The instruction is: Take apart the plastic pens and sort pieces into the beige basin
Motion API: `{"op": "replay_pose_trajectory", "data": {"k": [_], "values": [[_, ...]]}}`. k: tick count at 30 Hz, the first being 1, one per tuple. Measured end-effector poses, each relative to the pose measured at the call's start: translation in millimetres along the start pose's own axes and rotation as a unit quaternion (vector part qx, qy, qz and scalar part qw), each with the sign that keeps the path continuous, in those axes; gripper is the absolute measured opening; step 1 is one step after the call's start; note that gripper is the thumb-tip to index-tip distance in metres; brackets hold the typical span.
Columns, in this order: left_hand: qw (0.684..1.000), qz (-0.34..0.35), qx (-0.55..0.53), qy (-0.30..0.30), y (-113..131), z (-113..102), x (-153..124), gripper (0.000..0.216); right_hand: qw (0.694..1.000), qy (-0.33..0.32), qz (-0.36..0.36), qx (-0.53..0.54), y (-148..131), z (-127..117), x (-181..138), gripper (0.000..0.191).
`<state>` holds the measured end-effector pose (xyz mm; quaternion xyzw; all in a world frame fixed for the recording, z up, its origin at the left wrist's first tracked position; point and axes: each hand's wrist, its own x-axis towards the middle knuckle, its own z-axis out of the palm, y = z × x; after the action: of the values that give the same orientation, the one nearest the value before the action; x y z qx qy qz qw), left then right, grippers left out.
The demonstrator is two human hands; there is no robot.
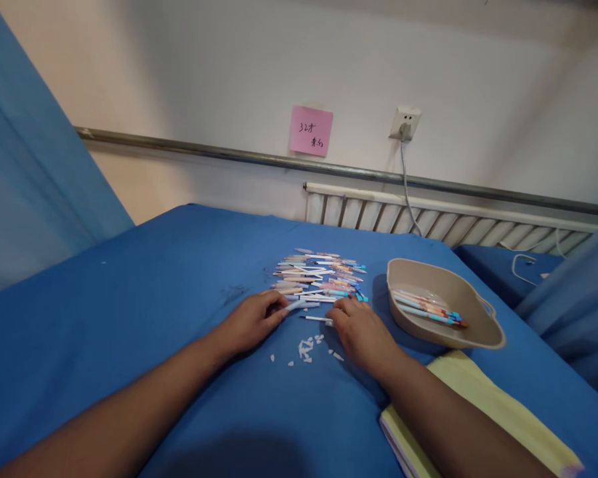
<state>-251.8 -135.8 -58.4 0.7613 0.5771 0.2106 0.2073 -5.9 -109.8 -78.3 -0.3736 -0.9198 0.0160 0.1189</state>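
My left hand (256, 322) is closed in a pinch on a light blue pen barrel (295, 305), at the near edge of a pile of pen parts. The fingers of my right hand (361, 332) are curled together at the end of a white pen refill (313, 318) with a dark tip; its other end is hidden by the fingers. Beyond both hands, the pile holds pale barrels (289, 284), white refills and colourful pen parts (346, 282) with blue ends. Small white scraps (306, 346) lie between my forearms.
A beige basket (478, 335) with several assembled-looking pens (426, 309) stands to the right. Under my right forearm lies a folded yellow cloth (473, 392). Behind the blue-covered table (179, 265) are a radiator (369, 209), a metal rail and a plugged-in socket (405, 123).
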Motion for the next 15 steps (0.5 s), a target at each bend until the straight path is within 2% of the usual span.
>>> {"op": "replay_pose_trajectory", "data": {"k": [4,9,15], "values": [[0.996,-0.034,-0.075,0.025,-5,5,3,0.027,1.0,-0.027,0.001,0.0,0,1,0,0.021],[0.982,-0.072,-0.167,0.06,-3,10,4,0.029,0.997,-0.008,0.064,0.048,3,4,1,0.024],[0.969,-0.08,-0.226,0.057,0,15,4,0.03,0.992,-0.06,0.097,0.045,8,7,5,0.025]]}}
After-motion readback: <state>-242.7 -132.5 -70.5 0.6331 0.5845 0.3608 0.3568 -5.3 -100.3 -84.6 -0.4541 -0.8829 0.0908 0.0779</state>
